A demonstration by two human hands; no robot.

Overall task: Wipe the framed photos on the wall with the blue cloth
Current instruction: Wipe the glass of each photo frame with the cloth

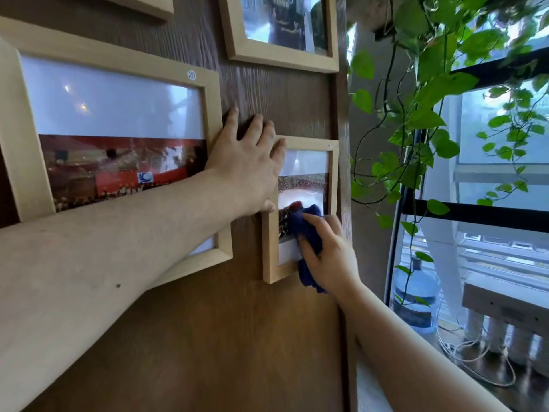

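Cloth (307,230), dark blue and bunched, is pressed against the glass of the small frame (300,275) on the wood wall (208,337), low in its lower right part, with a tail hanging below the frame's bottom edge. The right hand (329,257) grasps the cloth, fingers curled over it. The left hand (246,162) lies released and flat, fingers spread, on the wall between the big frame (26,162) at left and the small one; its little finger overlaps the small frame's top left corner and its thumb touches that frame's left edge. The big frame carries a round sticker (191,75) marked 20. Another frame (234,34) hangs above. To the right, a leafy vine (430,93) trails before a window, and a water jug (416,295) stands on the floor below.
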